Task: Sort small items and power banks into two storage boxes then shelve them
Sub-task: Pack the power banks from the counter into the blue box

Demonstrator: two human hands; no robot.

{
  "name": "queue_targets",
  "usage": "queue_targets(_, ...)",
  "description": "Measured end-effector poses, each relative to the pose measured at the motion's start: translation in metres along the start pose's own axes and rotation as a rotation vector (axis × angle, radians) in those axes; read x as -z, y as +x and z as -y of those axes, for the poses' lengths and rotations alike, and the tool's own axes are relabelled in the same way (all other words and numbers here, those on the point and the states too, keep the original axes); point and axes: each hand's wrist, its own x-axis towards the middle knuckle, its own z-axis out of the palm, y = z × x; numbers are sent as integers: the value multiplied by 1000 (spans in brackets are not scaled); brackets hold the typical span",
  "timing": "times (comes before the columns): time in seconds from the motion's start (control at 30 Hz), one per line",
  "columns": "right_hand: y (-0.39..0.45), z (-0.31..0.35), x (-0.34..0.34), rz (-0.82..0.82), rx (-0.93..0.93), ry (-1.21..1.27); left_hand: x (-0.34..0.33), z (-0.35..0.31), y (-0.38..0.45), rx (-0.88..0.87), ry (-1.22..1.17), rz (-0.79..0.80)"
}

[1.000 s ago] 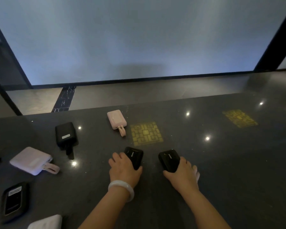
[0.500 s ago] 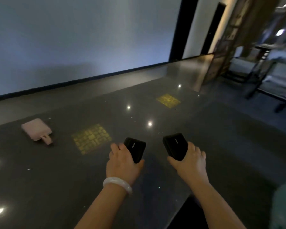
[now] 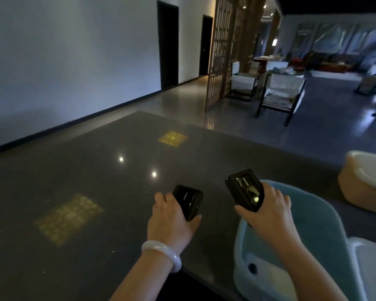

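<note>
Both hands grip black pwr banks, L (image 3: pixel 172 220), R (image 3: pixel 267 211), blue box (image 3: pixel 326 235) cut off.

- "anker" stands in pale letters on the top face of the black power bank (image 3: pixel 188 202) that the left hand (image 3: pixel 172 222) grips; the word runs lengthwise along the case.
- "anker" also stands on the glossy face of the second black power bank (image 3: pixel 245 192), held in the right hand (image 3: pixel 267 211), near its far end.
- no other text can be read.
</note>
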Motion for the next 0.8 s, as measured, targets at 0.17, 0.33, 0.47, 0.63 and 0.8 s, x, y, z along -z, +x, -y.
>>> queue_targets(0.17,12,-73,34,16,-72,-36,-46,-76,-5,-71,-47,92)
queue_targets(0.33,25,-121,42,89,-102,-35,-72,-112,-5,-108,-12,108)
queue_targets(0.47,34,-132,34,174,-99,-14,-80,-111,-2,-138,19,151)
queue_targets(0.63,41,-134,19,265,-27,-42,-79,-99,4,-195,-4,196)
queue_targets(0.8,43,-136,0,503,-4,-92,-76,-87,10,-242,35,249)
